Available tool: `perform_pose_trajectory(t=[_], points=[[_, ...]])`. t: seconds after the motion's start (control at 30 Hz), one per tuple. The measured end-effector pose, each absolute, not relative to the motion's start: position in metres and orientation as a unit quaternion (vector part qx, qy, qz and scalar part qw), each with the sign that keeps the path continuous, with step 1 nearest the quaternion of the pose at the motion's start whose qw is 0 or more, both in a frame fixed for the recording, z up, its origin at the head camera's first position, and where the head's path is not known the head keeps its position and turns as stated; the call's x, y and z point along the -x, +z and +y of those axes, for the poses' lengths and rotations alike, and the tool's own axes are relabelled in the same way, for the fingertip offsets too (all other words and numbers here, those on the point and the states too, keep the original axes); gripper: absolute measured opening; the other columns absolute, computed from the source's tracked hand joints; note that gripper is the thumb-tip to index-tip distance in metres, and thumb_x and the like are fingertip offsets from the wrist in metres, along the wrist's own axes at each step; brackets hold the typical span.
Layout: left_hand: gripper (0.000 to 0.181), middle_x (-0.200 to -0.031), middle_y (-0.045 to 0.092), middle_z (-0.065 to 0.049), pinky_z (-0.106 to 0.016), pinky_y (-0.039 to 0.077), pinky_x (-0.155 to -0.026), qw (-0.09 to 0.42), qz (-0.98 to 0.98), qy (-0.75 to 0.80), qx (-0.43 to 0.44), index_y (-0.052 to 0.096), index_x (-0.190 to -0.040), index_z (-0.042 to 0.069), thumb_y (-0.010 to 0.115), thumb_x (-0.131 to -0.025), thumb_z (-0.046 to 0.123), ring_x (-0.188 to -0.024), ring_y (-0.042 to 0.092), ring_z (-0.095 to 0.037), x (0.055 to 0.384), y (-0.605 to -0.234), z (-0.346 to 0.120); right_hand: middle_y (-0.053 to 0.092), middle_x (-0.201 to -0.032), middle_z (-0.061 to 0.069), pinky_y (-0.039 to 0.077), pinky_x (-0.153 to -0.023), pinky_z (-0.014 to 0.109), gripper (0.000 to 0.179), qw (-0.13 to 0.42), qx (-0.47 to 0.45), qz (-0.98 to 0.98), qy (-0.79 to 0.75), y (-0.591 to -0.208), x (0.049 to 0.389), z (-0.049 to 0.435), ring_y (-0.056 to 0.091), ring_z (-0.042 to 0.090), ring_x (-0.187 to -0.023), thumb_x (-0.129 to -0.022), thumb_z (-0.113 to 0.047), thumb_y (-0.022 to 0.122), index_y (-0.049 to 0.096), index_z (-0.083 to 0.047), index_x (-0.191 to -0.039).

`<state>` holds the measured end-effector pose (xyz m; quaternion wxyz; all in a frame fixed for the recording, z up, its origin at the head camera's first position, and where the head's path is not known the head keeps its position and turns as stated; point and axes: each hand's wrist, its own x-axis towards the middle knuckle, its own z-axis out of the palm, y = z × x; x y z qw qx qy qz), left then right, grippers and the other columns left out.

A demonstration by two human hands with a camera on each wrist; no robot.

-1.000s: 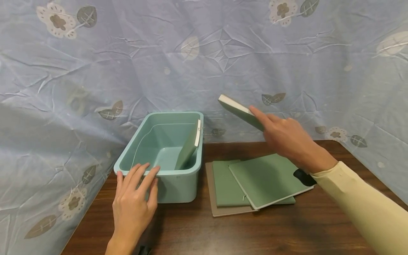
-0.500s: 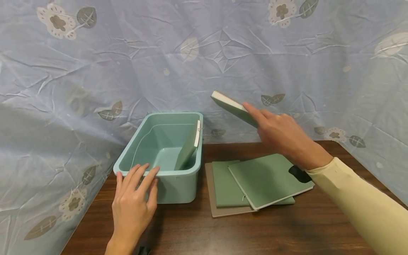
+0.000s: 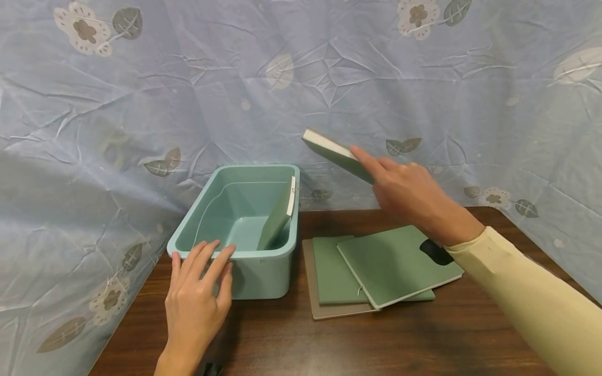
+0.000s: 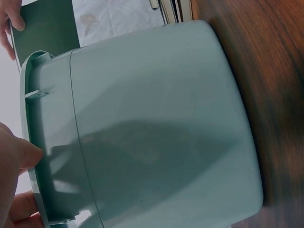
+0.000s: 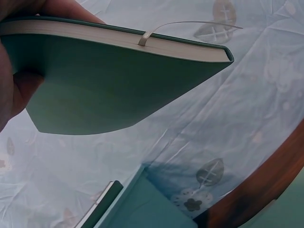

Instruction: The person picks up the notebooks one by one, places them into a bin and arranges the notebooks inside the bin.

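My right hand point(image 3: 409, 196) grips a green notebook point(image 3: 336, 156), raised above the table to the right of the bin. In the right wrist view the thumb lies on the cover of this notebook point(image 5: 95, 85), and a ribbon marker point(image 5: 145, 38) trails from its cream pages. At the near rim of a teal plastic bin point(image 3: 261, 277), my left hand point(image 3: 197, 297) has its fingers over the edge and its thumb on the outer side. Inside the bin, another green notebook point(image 3: 277, 216) leans against the right wall.
Right of the bin, two green notebooks point(image 3: 400, 263) overlap on a brown-covered one point(image 3: 345, 312) on the dark wood table point(image 3: 376, 344). A floral cloth point(image 3: 226, 78) hangs behind and at the sides.
My right hand has moved left and slightly up with the notebook, closer to the bin. The left hand and the bin have stayed in place.
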<state>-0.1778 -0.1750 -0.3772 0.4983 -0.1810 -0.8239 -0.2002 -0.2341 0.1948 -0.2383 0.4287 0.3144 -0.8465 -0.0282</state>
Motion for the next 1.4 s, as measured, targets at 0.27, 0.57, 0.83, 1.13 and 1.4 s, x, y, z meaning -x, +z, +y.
perform_pose_trajectory(t=[0.27,0.57,0.83,1.13,1.4], points=[[0.029,-0.122,0.069,-0.011,-0.071,0.029,-0.110,0.498,-0.825,-0.197,0.181,0.073,-0.118,0.015,0.062,-0.091,0.014,-0.119,0.060,-0.036,0.177,-0.377,-0.175,0.067,-0.086,0.017,0.045,-0.041,0.048,0.067,0.424,-0.315,-0.849,-0.026,-0.236,0.236,0.187,0.047,0.029,-0.042,-0.080,0.004,0.053,0.047,-0.012,-0.145],[0.029,-0.123,0.068,-0.012,-0.072,0.030,-0.109,0.491,-0.832,-0.181,0.184,0.072,-0.120,0.015,0.060,-0.094,0.016,-0.121,0.059,-0.035,0.177,-0.377,-0.176,0.067,-0.085,0.018,0.042,-0.038,0.045,0.066,0.423,-0.324,-0.846,-0.030,-0.235,0.236,0.181,0.042,0.024,-0.041,-0.082,0.004,0.050,0.046,-0.011,-0.146],[0.029,-0.123,0.068,-0.012,-0.071,0.030,-0.109,0.493,-0.832,-0.178,0.182,0.072,-0.120,0.015,0.060,-0.093,0.016,-0.121,0.060,-0.035,0.177,-0.377,-0.176,0.066,-0.084,0.017,0.040,-0.037,0.043,0.065,0.423,-0.330,-0.843,-0.038,-0.236,0.239,0.171,0.038,0.022,-0.040,-0.083,0.003,0.048,0.046,-0.011,-0.147],[0.029,-0.122,0.069,-0.011,-0.071,0.029,-0.110,0.494,-0.830,-0.185,0.180,0.072,-0.119,0.016,0.061,-0.092,0.016,-0.120,0.059,-0.035,0.178,-0.377,-0.177,0.067,-0.088,0.016,0.038,-0.035,0.037,0.067,0.434,-0.347,-0.829,-0.057,-0.237,0.241,0.158,0.033,0.018,-0.039,-0.081,0.003,0.048,0.047,-0.010,-0.147],[0.029,-0.123,0.069,-0.012,-0.071,0.028,-0.111,0.489,-0.833,-0.187,0.180,0.072,-0.120,0.016,0.060,-0.093,0.016,-0.121,0.059,-0.035,0.178,-0.377,-0.176,0.068,-0.092,0.013,0.038,-0.036,0.035,0.068,0.428,-0.354,-0.827,-0.093,-0.239,0.240,0.140,0.038,0.019,-0.042,-0.082,0.002,0.051,0.044,-0.011,-0.149]])
